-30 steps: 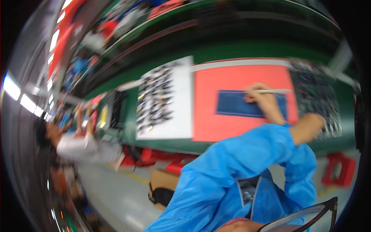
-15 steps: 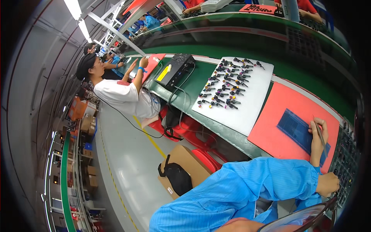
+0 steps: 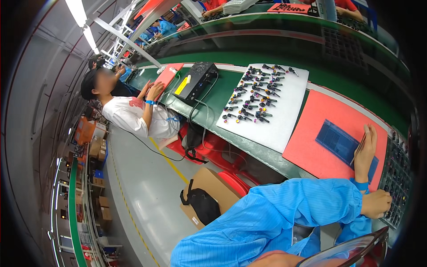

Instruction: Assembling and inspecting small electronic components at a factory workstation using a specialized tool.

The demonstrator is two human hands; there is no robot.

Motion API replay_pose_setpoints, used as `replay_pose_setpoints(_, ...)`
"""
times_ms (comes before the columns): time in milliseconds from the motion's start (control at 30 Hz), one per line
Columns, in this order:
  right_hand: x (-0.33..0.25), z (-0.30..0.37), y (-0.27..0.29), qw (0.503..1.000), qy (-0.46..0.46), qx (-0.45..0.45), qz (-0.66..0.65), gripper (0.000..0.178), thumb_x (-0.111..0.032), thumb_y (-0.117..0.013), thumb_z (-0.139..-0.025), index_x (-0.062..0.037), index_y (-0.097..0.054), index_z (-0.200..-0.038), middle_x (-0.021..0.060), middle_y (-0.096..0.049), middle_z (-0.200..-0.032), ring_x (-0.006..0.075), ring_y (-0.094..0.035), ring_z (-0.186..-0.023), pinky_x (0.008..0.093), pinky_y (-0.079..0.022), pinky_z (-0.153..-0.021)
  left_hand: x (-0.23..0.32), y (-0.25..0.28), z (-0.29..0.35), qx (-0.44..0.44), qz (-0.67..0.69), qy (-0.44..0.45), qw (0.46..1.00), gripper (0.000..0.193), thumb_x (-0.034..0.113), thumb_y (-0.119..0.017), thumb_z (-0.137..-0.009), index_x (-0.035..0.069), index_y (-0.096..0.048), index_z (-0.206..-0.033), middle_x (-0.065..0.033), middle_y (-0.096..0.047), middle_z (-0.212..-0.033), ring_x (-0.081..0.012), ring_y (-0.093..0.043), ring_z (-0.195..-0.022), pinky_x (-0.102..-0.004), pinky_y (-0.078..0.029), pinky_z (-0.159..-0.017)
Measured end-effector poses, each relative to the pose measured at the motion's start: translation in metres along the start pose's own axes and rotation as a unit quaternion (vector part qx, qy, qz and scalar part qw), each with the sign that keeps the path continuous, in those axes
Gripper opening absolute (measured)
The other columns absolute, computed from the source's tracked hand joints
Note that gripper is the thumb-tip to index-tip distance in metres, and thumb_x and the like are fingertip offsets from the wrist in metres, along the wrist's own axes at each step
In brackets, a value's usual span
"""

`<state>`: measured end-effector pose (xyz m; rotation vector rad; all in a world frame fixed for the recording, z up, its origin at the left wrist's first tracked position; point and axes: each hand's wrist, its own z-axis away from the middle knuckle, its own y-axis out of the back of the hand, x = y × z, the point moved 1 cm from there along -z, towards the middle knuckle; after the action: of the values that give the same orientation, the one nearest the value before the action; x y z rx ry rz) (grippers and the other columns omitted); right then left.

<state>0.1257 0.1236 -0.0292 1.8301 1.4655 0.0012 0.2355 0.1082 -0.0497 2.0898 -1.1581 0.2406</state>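
My right hand [image 3: 366,149], with a blue band at its wrist, is raised over a red-orange mat [image 3: 307,129]. Its fingers are closed around slim metal tweezers [image 3: 359,147]. Below that hand lies a dark blue rectangular sheet [image 3: 336,140] with a fine grid pattern, partly covered by the hand and wrist. My left hand [image 3: 376,204] is curled at the near edge of a clear compartment tray [image 3: 396,180] holding several small dark parts. Its fingertips are turned away, so what they pinch is hidden. The blue sleeve of my left arm crosses in front of the right one.
A white foam board [image 3: 284,133] with several black stemmed earbuds [image 3: 253,93] lies left of the mat. Beyond it stands a black box [image 3: 195,80] with cables. A seated co-worker [image 3: 129,111] is farther left. Red stools [image 3: 233,180] and a black bag [image 3: 202,207] are below the bench.
My right hand has turned more upright and the tweezers have swung with it. My left hand stays at the tray. The co-worker's hands have lowered to their own mat. The view has shifted slightly.
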Motion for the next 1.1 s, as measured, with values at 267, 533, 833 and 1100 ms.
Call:
replay_pose_setpoints(267, 0.006, -0.003, 0.032, 0.976, -0.112, -0.16, 0.095, 0.053, 0.016, -0.041, -0.073, -0.0026, -0.047, -0.121, 0.0201, -0.039, -0.13, 0.0351, -0.045, -0.115, 0.033, -0.041, -0.092, 0.037, 0.044, -0.006, 0.096, 0.082, -0.062, 0.99, 0.024, 0.016, -0.067, -0.06, 0.001, -0.057, -0.075, -0.014, -0.054, -0.089, -0.03, -0.05, -0.088, -0.0386, -0.042, -0.079)
replay_pose_setpoints(533, -0.049, -0.007, 0.087, 0.753, -0.316, 0.077, -0.572, 0.022, -0.012, -0.048, -0.089, 0.0012, -0.055, -0.105, 0.0099, -0.058, -0.098, 0.0184, -0.058, -0.092, 0.0309, -0.046, -0.08, 0.063, 0.145, 0.067, 0.159, -0.068, 0.156, 0.973, 0.051, 0.01, -0.064, -0.075, -0.007, -0.045, -0.12, -0.027, -0.044, -0.122, -0.0418, -0.042, -0.115, -0.0443, -0.038, -0.095)
replay_pose_setpoints(833, -0.116, 0.07, 0.089, 0.747, -0.353, 0.052, -0.561, 0.013, -0.007, -0.048, -0.087, 0.0015, -0.054, -0.094, 0.01, -0.058, -0.085, 0.017, -0.057, -0.075, 0.0294, -0.047, -0.07, 0.09, 0.127, 0.184, 0.141, 0.084, 0.086, 0.983, 0.034, 0.016, -0.073, -0.071, -0.002, -0.058, -0.095, -0.0159, -0.06, -0.097, -0.0292, -0.061, -0.087, -0.0383, -0.051, -0.071)
replay_pose_setpoints(1100, -0.133, 0.126, 0.099, 0.808, -0.33, -0.118, -0.474, 0.015, -0.004, -0.048, -0.087, 0.0058, -0.053, -0.097, 0.0126, -0.059, -0.087, 0.0195, -0.06, -0.082, 0.0308, -0.049, -0.074, 0.086, 0.167, 0.201, -0.11, 0.228, 0.05, 0.966, 0.017, 0.02, -0.065, -0.078, 0.005, -0.056, -0.079, -0.0036, -0.057, -0.077, -0.0192, -0.049, -0.056, -0.0276, -0.04, -0.054)
